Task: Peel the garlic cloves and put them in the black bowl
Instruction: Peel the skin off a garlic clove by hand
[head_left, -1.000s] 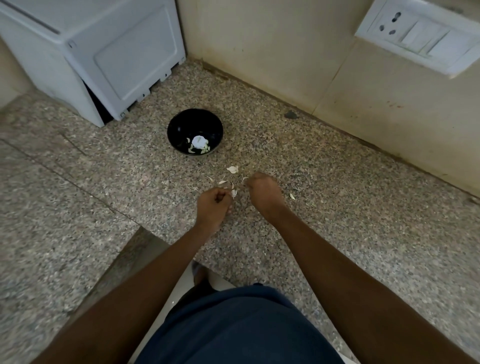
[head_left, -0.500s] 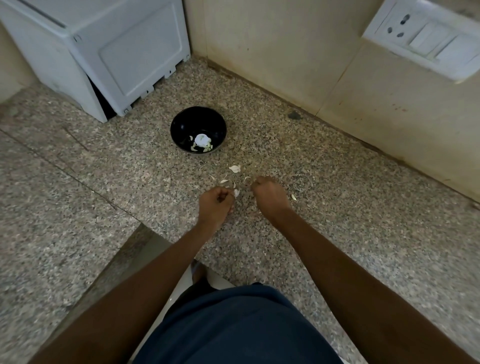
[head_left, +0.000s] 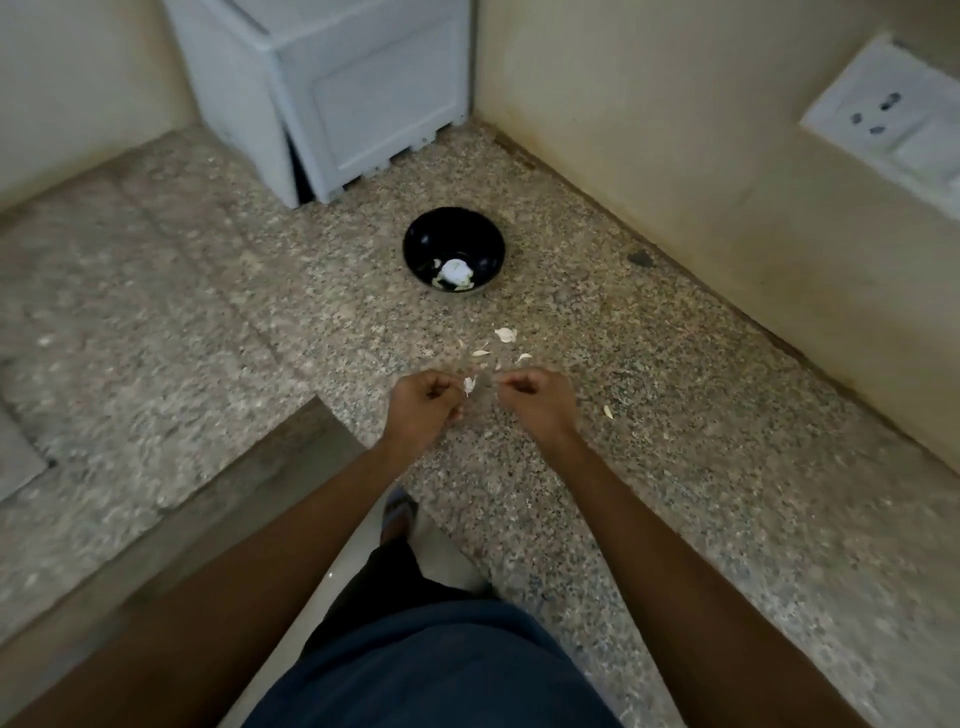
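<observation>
The black bowl (head_left: 454, 244) stands on the speckled counter, beyond my hands, with a white garlic piece (head_left: 456, 272) and a few bits inside. My left hand (head_left: 423, 408) is curled and pinches a small white garlic clove (head_left: 469, 385) at its fingertips. A short gap to the right, my right hand (head_left: 537, 402) has its fingers pinched shut facing the clove; I cannot tell whether it holds a strip of skin. Several white garlic peels (head_left: 505, 334) lie scattered on the counter between my hands and the bowl.
A white appliance (head_left: 358, 88) stands in the back corner, behind the bowl. The wall runs along the right with a switch and socket plate (head_left: 893, 124). One stray peel (head_left: 608, 412) lies right of my right hand. The counter's edge (head_left: 291, 441) steps down on the left.
My head has turned left and tipped, so the bowl and appliance sit further right in view. Both hands stay pinched close together over the peels, with hardly any movement.
</observation>
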